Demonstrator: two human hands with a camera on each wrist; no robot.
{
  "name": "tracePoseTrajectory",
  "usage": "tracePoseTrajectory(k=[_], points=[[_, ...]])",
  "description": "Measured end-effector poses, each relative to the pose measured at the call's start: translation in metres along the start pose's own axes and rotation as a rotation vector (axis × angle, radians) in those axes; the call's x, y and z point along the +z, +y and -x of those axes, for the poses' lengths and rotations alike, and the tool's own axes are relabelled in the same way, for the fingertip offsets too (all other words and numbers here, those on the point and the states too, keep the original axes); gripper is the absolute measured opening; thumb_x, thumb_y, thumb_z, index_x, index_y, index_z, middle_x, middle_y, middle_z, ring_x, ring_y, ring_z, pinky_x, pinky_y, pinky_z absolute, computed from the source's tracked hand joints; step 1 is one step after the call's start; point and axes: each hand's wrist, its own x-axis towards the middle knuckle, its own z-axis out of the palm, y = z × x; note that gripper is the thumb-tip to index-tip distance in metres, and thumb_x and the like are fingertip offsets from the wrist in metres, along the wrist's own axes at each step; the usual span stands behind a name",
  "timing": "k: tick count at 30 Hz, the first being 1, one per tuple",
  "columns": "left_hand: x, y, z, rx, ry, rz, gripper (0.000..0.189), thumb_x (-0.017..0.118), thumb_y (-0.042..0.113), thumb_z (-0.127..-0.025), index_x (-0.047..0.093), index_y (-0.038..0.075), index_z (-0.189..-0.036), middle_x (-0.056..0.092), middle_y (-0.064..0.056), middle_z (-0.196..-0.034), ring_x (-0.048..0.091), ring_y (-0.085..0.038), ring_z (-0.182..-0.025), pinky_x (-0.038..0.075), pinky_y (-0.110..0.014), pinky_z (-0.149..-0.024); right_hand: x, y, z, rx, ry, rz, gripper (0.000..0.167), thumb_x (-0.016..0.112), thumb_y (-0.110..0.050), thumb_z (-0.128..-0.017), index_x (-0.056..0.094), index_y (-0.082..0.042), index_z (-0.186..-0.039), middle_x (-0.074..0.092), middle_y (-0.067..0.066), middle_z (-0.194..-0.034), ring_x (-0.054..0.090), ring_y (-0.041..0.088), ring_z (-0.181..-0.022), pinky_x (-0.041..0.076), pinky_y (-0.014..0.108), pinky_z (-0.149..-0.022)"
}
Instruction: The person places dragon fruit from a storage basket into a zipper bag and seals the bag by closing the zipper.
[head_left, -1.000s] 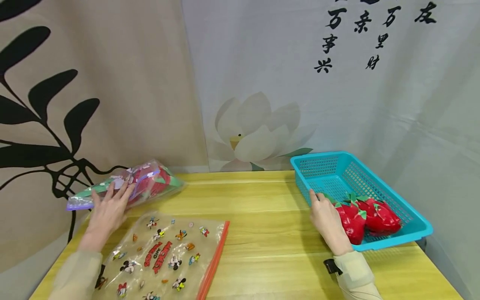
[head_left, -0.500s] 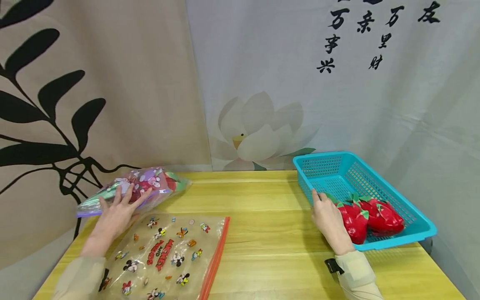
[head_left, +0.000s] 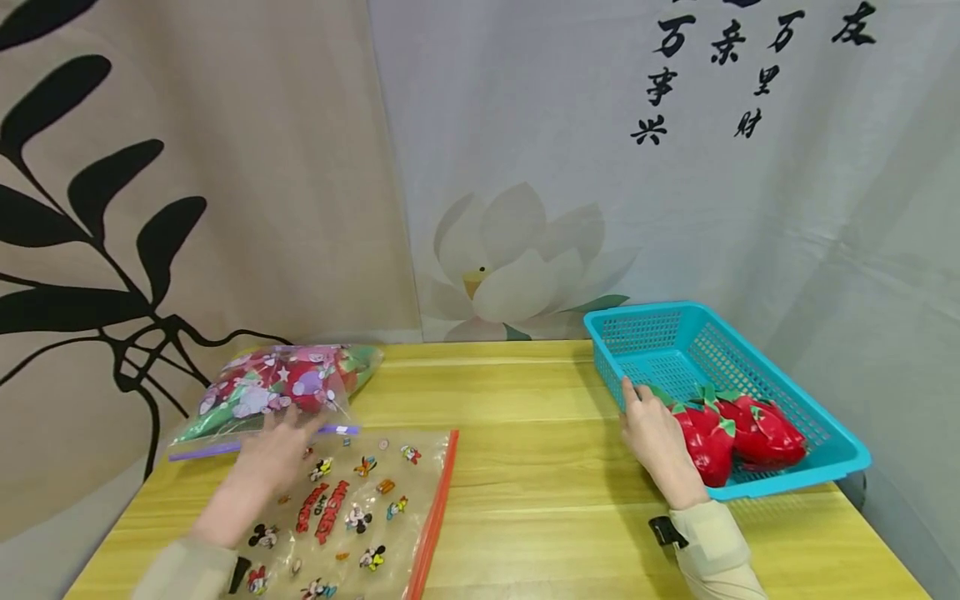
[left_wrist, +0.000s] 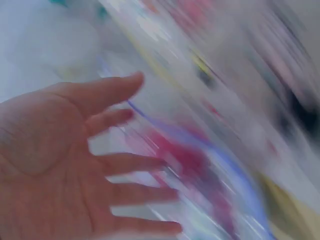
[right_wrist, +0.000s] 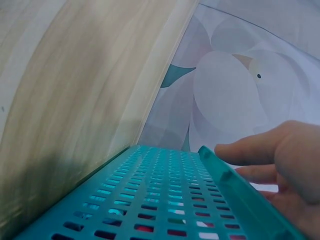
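My left hand (head_left: 273,454) is at the near side of a clear printed zip bag (head_left: 292,375) with a purple seal; red and green contents show inside. In the left wrist view its fingers (left_wrist: 135,192) are straight and spread, with nothing held. Whether the fingertips touch the bag is unclear. Under the left forearm lies a flat zip bag (head_left: 360,487) with cartoon prints and an orange seal. My right hand (head_left: 656,442) rests on the left rim of a blue plastic basket (head_left: 750,358); some fingertips are hidden. Red fruit-shaped items (head_left: 761,433) with green leaves sit inside it.
A yellow wood-grain table (head_left: 517,467) carries both bags and the basket. The basket reaches the table's right edge. Behind the table hangs a light cloth backdrop (head_left: 510,125) with a lotus, dark leaves and black writing.
My left hand has moved right and toward me. The purple-sealed bag has turned, so its seal now faces me and its printed side lies flatter. My right hand stays on the basket.
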Motion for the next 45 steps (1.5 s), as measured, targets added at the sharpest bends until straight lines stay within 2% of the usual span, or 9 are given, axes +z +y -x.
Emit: tracePoseTrajectory(k=[4,7,10,11,13,22,31,38,45], points=[[-0.004,0.052,0.012,0.044,-0.025,0.064,0.061,0.073,0.027,-0.081,0.051,0.008,-0.134,0.054,-0.037,-0.123,0.059,-0.054,-0.093,0.054,-0.060,-0.065,0.000,0.000,0.001,-0.005,0.001,-0.005,0.050,0.066,0.000,-0.082,0.051,0.011,-0.129,0.061,0.030,-0.109,0.062,0.041,-0.078,0.054,0.045,-0.053],[0.001,0.087,0.022,0.076,-0.047,0.110,0.063,0.071,0.037,-0.081,0.052,0.007,-0.133,0.055,-0.035,-0.124,0.062,-0.050,-0.092,0.055,-0.058,-0.062,0.000,0.000,0.001,-0.014,0.006,-0.009,0.050,0.066,0.000,-0.082,0.051,0.011,-0.129,0.061,0.031,-0.108,0.062,0.040,-0.076,0.053,0.044,-0.051],[0.012,0.113,0.032,0.085,-0.095,0.144,0.074,0.067,0.051,-0.080,0.047,0.008,-0.137,0.046,-0.036,-0.135,0.050,-0.061,-0.110,0.049,-0.069,-0.078,-0.001,0.000,0.000,-0.020,0.011,-0.010,0.050,0.067,0.000,-0.082,0.051,0.012,-0.128,0.061,0.031,-0.108,0.062,0.040,-0.074,0.053,0.044,-0.051],[0.015,0.120,0.034,0.091,-0.120,0.157,0.079,0.066,0.055,-0.079,0.044,0.009,-0.139,0.045,-0.036,-0.136,0.043,-0.064,-0.118,0.041,-0.074,-0.088,-0.001,0.000,0.000,-0.021,0.009,-0.011,0.050,0.067,0.000,-0.082,0.051,0.012,-0.128,0.061,0.031,-0.108,0.062,0.040,-0.073,0.053,0.044,-0.051],[0.023,0.130,0.038,0.101,-0.172,0.197,0.087,0.067,0.057,-0.077,0.038,0.011,-0.144,0.041,-0.038,-0.138,0.040,-0.065,-0.119,0.036,-0.075,-0.093,-0.001,0.000,0.000,-0.022,0.009,-0.012,0.050,0.066,0.000,-0.082,0.051,0.012,-0.128,0.061,0.031,-0.107,0.062,0.040,-0.072,0.053,0.044,-0.051],[0.042,0.151,0.036,0.153,-0.292,0.270,0.076,0.068,0.029,-0.081,0.034,0.010,-0.147,0.036,-0.040,-0.140,0.031,-0.067,-0.124,0.044,-0.076,-0.080,-0.001,0.001,0.000,-0.011,-0.008,-0.004,0.052,0.067,-0.001,-0.082,0.050,0.011,-0.130,0.060,0.030,-0.108,0.061,0.039,-0.072,0.052,0.042,-0.049],[0.043,0.169,0.032,0.270,-0.289,0.269,0.070,0.062,0.029,-0.086,0.035,0.006,-0.146,0.037,-0.030,-0.146,0.031,-0.065,-0.127,0.048,-0.072,-0.076,-0.001,0.001,-0.001,-0.009,-0.007,-0.001,0.052,0.067,-0.001,-0.082,0.050,0.011,-0.130,0.061,0.030,-0.110,0.062,0.040,-0.076,0.053,0.044,-0.052],[0.047,0.188,0.028,0.435,-0.355,0.177,0.067,0.060,0.038,-0.089,0.033,0.020,-0.148,0.031,-0.004,-0.156,0.026,-0.045,-0.141,0.040,-0.070,-0.096,0.000,0.000,-0.001,0.001,-0.007,-0.004,0.052,0.067,-0.001,-0.082,0.050,0.010,-0.130,0.060,0.030,-0.110,0.062,0.040,-0.078,0.053,0.045,-0.053],[0.046,0.193,0.016,0.533,-0.331,0.115,0.062,0.060,0.038,-0.089,0.037,0.026,-0.146,0.027,0.005,-0.156,0.027,-0.038,-0.143,0.038,-0.062,-0.105,-0.001,0.001,-0.001,-0.002,-0.010,-0.013,0.053,0.068,-0.002,-0.082,0.050,0.010,-0.130,0.061,0.029,-0.110,0.062,0.037,-0.074,0.052,0.042,-0.050]])
